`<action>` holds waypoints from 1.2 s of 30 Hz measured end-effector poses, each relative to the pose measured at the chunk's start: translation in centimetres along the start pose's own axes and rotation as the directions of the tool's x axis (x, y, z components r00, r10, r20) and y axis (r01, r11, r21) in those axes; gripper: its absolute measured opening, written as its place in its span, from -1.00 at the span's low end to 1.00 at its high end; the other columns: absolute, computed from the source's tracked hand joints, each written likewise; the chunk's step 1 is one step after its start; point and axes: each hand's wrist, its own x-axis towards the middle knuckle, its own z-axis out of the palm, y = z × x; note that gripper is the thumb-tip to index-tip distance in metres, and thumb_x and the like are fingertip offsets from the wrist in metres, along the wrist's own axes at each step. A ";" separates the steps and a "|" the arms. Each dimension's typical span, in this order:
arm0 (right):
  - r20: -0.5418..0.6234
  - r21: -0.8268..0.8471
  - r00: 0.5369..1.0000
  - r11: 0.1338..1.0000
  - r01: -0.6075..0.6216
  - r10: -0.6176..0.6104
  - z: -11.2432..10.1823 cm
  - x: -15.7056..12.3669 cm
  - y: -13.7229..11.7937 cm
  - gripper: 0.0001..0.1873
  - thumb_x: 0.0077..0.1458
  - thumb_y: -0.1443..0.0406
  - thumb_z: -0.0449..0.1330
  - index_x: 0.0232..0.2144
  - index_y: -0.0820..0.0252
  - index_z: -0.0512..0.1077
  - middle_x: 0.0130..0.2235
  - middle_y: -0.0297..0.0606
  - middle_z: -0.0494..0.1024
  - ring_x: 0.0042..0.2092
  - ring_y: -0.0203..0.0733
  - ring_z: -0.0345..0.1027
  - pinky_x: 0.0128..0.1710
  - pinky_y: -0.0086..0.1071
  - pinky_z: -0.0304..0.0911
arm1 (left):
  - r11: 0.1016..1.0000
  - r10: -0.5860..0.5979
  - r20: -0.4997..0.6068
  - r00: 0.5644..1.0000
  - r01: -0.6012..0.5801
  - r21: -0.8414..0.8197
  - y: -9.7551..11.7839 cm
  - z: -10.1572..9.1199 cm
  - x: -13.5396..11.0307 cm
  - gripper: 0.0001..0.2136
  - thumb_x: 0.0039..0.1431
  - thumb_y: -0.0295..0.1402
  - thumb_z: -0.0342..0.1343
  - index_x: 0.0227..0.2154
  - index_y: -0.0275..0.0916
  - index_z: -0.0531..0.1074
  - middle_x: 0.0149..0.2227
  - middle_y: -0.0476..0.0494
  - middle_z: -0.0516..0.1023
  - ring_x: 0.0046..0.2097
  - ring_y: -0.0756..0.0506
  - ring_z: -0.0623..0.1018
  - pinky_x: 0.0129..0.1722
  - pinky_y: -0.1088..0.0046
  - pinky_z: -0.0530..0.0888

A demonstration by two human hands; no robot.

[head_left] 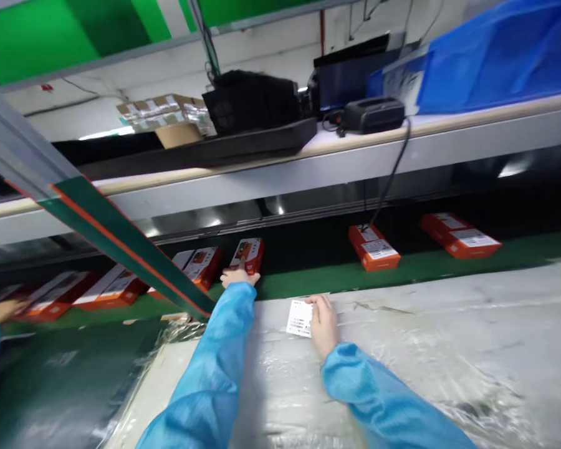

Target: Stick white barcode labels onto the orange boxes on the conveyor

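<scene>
My left hand (238, 277), in a blue sleeve, reaches over the green conveyor belt (416, 272) and rests against the near end of an orange-and-white box (249, 255), with the thumb lying on its top. My right hand (322, 324) lies on the plastic-covered bench (402, 349), with its fingers on a small white printed label (299, 318). Several similar orange boxes lie on the belt to both sides. A co-worker's hand (0, 312) in a blue sleeve reaches in at the far left, above the boxes.
A green-and-orange rail (121, 246) runs diagonally across the left of the view. On the shelf above the belt stand a black label printer (374, 115), a monitor (355, 81), a blue bin (495, 56) and a black tray (206, 146). A cable hangs down to the belt.
</scene>
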 end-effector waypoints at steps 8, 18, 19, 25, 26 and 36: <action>-0.184 0.029 0.981 0.998 -0.059 0.063 0.4 2.0 1.1 -0.74 0.14 0.41 -0.14 -0.32 0.16 0.33 -0.26 -0.21 0.35 -0.22 -0.09 0.28 -0.24 -0.32 0.20 | 0.887 0.461 -0.195 0.866 -0.447 0.115 0.9 -1.2 -6.4 -0.49 0.07 -0.04 0.09 0.13 0.11 0.32 0.22 -0.15 0.12 0.24 -0.37 0.04 0.19 0.00 0.06; -0.367 -0.028 0.916 0.983 -0.181 0.159 -2.3 4.5 3.9 -0.75 0.19 0.33 -0.16 -0.29 0.20 0.31 -0.24 -0.18 0.39 -0.19 -0.09 0.29 -0.17 -0.33 0.21 | 0.593 0.778 -0.239 0.580 -0.805 -0.021 6.4 1.8 -8.0 -0.59 0.29 -0.32 -0.17 0.14 -0.08 0.36 0.27 -0.06 0.13 0.20 -0.21 0.20 0.24 0.27 0.15; -0.373 -0.033 0.912 0.979 -0.199 0.173 -2.6 4.7 4.1 -0.74 0.19 0.32 -0.16 -0.28 0.20 0.31 -0.24 -0.17 0.39 -0.19 -0.09 0.30 -0.18 -0.34 0.21 | 0.579 0.791 -0.227 0.569 -0.815 -0.023 6.9 2.0 -8.4 -0.59 0.29 -0.34 -0.17 0.14 -0.07 0.36 0.28 -0.06 0.11 0.18 -0.21 0.24 0.21 0.27 0.19; -0.338 -0.147 0.917 0.951 -0.273 0.211 -4.2 6.3 3.9 -0.71 0.22 0.30 -0.21 -0.23 0.24 0.29 -0.22 -0.16 0.41 -0.21 -0.12 0.32 -0.24 -0.39 0.23 | 0.421 0.806 -0.390 0.445 -0.894 -0.151 7.4 2.7 -9.6 -0.66 0.25 -0.33 -0.02 0.06 -0.15 0.40 0.09 -0.19 0.38 0.07 -0.18 0.37 0.08 0.28 0.33; -0.327 -0.183 0.922 0.943 -0.278 0.209 -4.0 7.0 3.7 -0.71 0.22 0.32 -0.21 -0.23 0.25 0.29 -0.22 -0.16 0.41 -0.20 -0.12 0.32 -0.24 -0.40 0.22 | 0.385 0.788 -0.446 0.425 -0.905 -0.181 7.2 2.8 -9.6 -0.69 0.25 -0.35 -0.01 0.03 -0.18 0.41 0.05 -0.19 0.41 0.04 -0.17 0.40 0.05 0.29 0.35; -0.057 -0.661 0.988 0.736 -0.145 0.143 2.6 16.2 1.6 -0.77 0.12 0.52 0.07 -0.22 0.25 0.42 -0.21 -0.15 0.38 -0.18 -0.10 0.28 -0.24 -0.40 0.13 | 0.569 0.437 -0.668 0.602 -0.761 -0.313 1.4 3.1 -7.9 -0.82 0.21 -0.42 0.01 -0.24 -0.21 0.51 -0.12 -0.17 0.49 -0.07 -0.14 0.46 -0.07 0.30 0.35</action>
